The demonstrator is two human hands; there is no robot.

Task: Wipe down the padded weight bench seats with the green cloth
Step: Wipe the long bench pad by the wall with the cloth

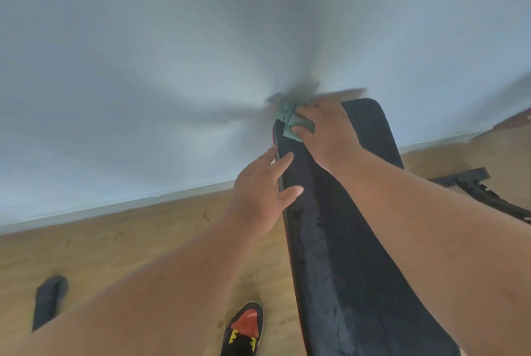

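A long black padded bench seat point(353, 240) runs from the bottom right up to the frame's middle, its surface streaked with damp marks. At its far left corner my right hand point(327, 131) holds the crumpled green cloth point(290, 120) against the pad, fingers curled over it. My left hand point(264, 192) rests with straight, spread fingers on the pad's left edge, a little nearer to me than the cloth.
Wooden floor point(129, 246) lies left of the bench and meets a pale wall point(172, 68). A black, red and yellow shoe point(244, 330) stands beside the bench. A dark foot piece point(48, 298) sits at the lower left; a black frame bar point(482, 192) lies at the right.
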